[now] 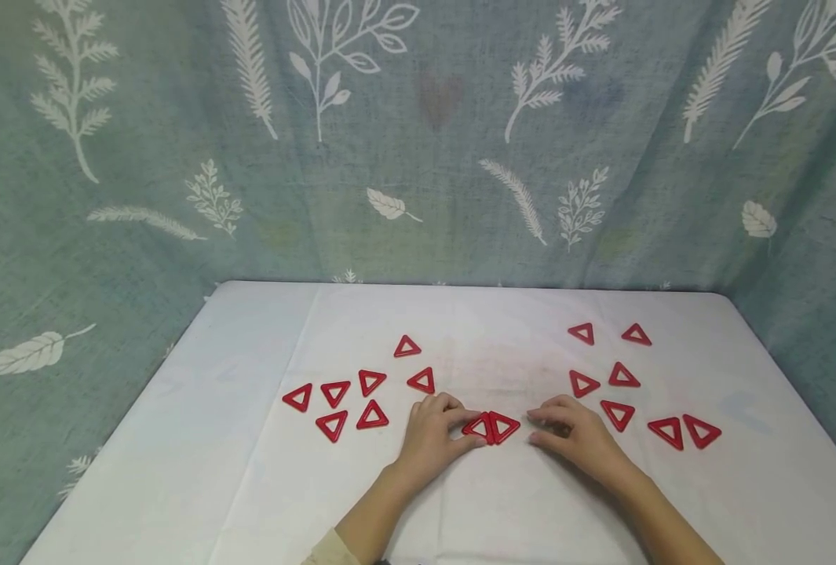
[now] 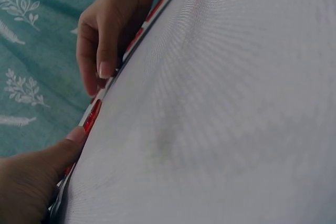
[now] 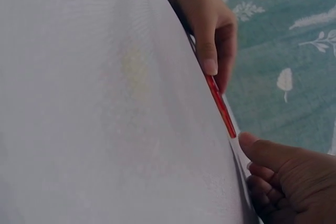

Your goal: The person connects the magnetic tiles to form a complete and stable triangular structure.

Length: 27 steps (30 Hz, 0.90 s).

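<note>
Two red triangular frames lie side by side, touching, at the middle of the table: a left triangle [image 1: 477, 428] and a right triangle [image 1: 505, 428]. My left hand [image 1: 432, 439] pinches the left one between thumb and fingers. Just right of the pair, my right hand [image 1: 578, 436] has its thumb and fingers apart, with nothing between them. In the left wrist view, my left thumb [image 2: 76, 135] rests against a red edge [image 2: 92, 116]. The right wrist view shows my right hand [image 3: 294, 177] a little off the end of the red pieces [image 3: 222, 108].
Several red triangles [image 1: 372, 415] lie scattered on the left of the white table [image 1: 333, 502], and several more [image 1: 618, 415] on the right. A green curtain [image 1: 432, 204] with white leaf prints hangs behind the table's back edge.
</note>
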Available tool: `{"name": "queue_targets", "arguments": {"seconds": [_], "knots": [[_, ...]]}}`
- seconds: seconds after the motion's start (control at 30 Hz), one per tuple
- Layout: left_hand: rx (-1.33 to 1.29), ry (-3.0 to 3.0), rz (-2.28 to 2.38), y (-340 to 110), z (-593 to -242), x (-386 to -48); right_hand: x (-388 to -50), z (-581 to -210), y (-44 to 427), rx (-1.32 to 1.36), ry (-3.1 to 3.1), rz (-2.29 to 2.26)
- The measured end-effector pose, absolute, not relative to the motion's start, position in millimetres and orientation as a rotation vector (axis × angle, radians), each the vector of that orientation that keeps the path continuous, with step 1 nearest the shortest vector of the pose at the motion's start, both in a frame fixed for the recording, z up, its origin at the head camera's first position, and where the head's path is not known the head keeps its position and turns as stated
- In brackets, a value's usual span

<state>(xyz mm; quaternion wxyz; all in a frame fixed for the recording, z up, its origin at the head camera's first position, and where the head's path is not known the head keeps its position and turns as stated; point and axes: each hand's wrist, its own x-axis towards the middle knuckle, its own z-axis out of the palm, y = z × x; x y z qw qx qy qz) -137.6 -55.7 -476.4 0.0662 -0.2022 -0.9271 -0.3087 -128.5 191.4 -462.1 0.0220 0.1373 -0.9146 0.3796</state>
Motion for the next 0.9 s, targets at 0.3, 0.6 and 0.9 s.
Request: {"name": "queue_targets", "arguments": {"seconds": [0.3,0.6,0.9], "knots": [[-0.612,-2.788,-0.950,-56,-477,-137,-125,-455,208,0.344,-2.809,1.131],[-0.612,-2.772,-0.937,-56,-478,-137,-117,-452,228,0.350,-2.645,1.032],[-0.630,-2.759,-0.920,-56,-478,-138,-114,-450,253,0.304,-2.593,0.970]]}}
